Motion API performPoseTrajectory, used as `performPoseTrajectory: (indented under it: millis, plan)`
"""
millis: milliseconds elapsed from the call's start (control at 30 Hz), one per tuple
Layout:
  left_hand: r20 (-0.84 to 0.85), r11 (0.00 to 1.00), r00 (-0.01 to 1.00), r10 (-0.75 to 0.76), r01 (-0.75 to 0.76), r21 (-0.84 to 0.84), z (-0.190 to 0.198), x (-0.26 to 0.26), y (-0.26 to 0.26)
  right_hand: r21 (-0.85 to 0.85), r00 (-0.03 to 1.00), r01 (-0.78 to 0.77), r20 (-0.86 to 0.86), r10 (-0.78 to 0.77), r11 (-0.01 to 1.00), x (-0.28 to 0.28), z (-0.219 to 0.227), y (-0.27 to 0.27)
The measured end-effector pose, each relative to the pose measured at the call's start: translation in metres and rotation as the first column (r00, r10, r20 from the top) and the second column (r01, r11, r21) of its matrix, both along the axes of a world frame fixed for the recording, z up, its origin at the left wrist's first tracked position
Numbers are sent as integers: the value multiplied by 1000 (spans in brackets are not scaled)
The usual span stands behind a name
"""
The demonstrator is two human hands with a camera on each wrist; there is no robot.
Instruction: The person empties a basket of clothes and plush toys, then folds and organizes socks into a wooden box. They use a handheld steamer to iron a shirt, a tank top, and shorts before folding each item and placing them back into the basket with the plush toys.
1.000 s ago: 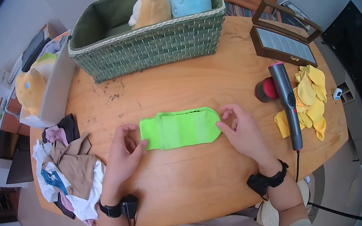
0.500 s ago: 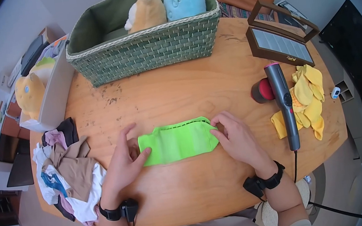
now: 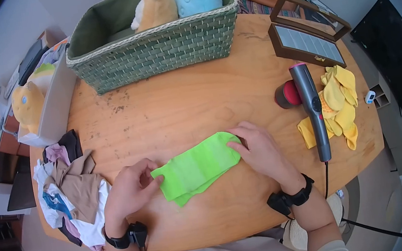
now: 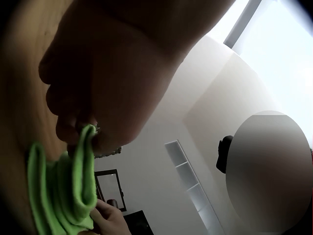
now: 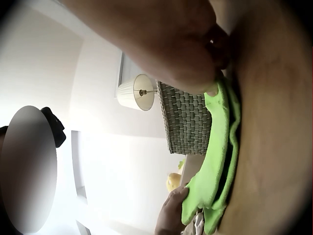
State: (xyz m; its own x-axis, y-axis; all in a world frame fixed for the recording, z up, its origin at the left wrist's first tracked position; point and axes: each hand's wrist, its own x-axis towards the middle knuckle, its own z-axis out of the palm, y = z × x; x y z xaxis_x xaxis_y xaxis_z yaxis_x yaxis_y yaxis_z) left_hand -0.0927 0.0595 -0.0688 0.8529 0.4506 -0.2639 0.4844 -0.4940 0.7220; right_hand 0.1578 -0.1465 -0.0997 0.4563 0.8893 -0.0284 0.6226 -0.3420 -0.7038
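Observation:
Bright green socks (image 3: 196,166), one layer over another, slant between the two hands above the front middle of the table. Thumb and fingers of my left hand (image 3: 132,186) pinch the left end at its upper corner. At the far right end, my right hand (image 3: 261,153) pinches the rounded tip between thumb and fingers. The lower layer sticks out along the near edge. In the left wrist view the green fabric (image 4: 85,176) shows folded layers hanging from the fingertips. The right wrist view shows the layers parted by a dark gap along the cloth (image 5: 215,161).
A green woven basket (image 3: 160,51) with plush toys stands at the back. Crumpled clothes (image 3: 79,189) lie left, near a white bin (image 3: 57,107). On the right are a grey corded hair tool (image 3: 312,110), yellow cloths (image 3: 339,101) and an open compartment box (image 3: 307,43).
The socks have come toward the person and tilted, the right end now farther away than the left. The lower layer has slipped out at the near side. Both hands keep to the ends.

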Motion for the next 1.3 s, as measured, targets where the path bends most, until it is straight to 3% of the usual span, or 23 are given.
performPoseTrajectory:
  millis: [133, 200, 333, 400, 500, 533, 567, 633, 700, 733, 800, 900, 1000, 1133, 1200, 1300]
  plan:
    - [30, 999, 998, 48, -48, -2, 4, 7, -10, 161, 998, -35, 57, 26, 986, -4, -1, -3]
    - [-81, 991, 993, -88, 95, 90, 5, 7, -9, 62, 1000, -6, 16, 5, 998, -4, 1, -4]
    - [-71, 947, 966, -250, 260, 192, 8, 1, -20, 47, 999, 33, 26, -35, 998, -6, 4, -4]
    - [-153, 862, 876, -457, 479, 167, 13, -1, -27, 7, 997, 68, -47, -67, 998, -6, 9, -3]
    - [-158, 875, 881, -447, 467, 130, 13, 9, -42, 181, 994, 77, -96, -60, 981, 5, -4, 4]
    - [-316, 838, 840, -441, 512, 190, 22, 14, -40, 191, 995, 76, -85, -60, 979, 9, -5, 7]
    - [-310, 835, 843, -440, 511, 205, 28, 21, -37, 229, 991, 36, -131, -5, 973, 12, -4, 10]
    - [22, 917, 931, -365, 355, 179, 33, 35, -27, 277, 985, -9, -165, 57, 961, 15, -6, 18]
    - [192, 972, 961, -199, 168, 167, 23, 61, -13, 254, 932, 5, -353, 87, 967, 20, -9, 32]
    - [206, 970, 959, -195, 157, 186, 12, 73, -7, 270, 937, -7, -334, 100, 963, 22, -11, 39]
    - [437, 993, 895, -86, 112, -34, -10, 96, 3, 224, 904, -14, -413, 108, 974, 26, -18, 48]
    - [367, 964, 916, -162, 226, -138, -26, 110, 13, 268, 916, -49, -372, 150, 962, 34, -22, 58]
    - [334, 952, 928, -162, 237, -195, -35, 115, 25, 244, 902, -37, -408, 137, 969, 35, -16, 67]
    - [356, 969, 928, -107, 178, -173, -41, 114, 39, 214, 944, -103, -286, 163, 971, 38, -16, 77]
    - [402, 968, 906, -135, 208, -143, -53, 113, 42, 351, 929, -191, -238, 284, 917, 40, -34, 81]
    - [390, 974, 913, -123, 186, -128, -56, 112, 42, 269, 909, -140, -348, 231, 953, 37, -28, 75]
